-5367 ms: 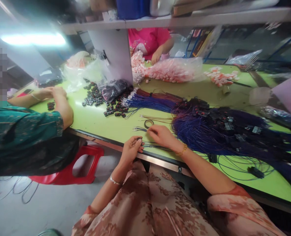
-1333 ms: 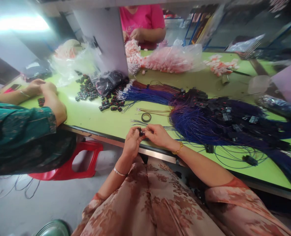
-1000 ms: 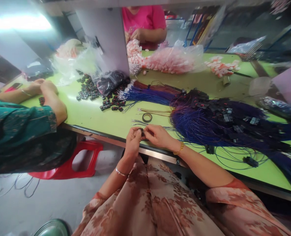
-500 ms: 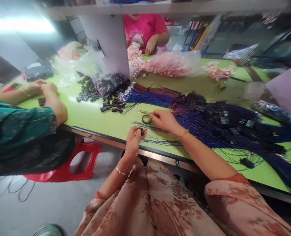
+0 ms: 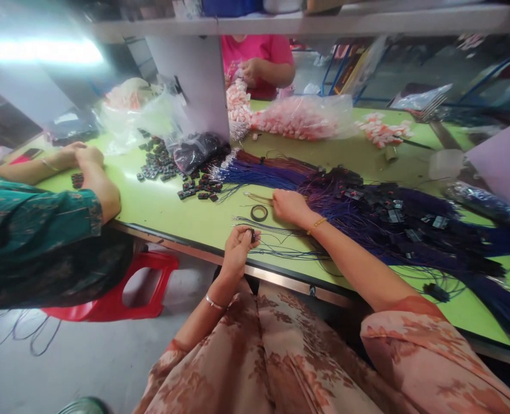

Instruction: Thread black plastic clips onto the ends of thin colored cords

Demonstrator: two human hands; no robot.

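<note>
Left hand [image 5: 236, 250] just above the table's [image 5: 160, 207] near edge, forearm angled up beside the lap, thumb and fingers pinching a small black connector [image 5: 252, 234]. Past it, thin dark wires [image 5: 289, 253] on the green top, then a ring of tape [image 5: 259, 213]. And the right hand [image 5: 290, 208], farther out, arm stretched, back up, fingers curled at the brown wires [image 5: 260, 198]; whether they grip, can't tell! Beyond, a blue wire bundle [image 5: 263, 177].
</note>
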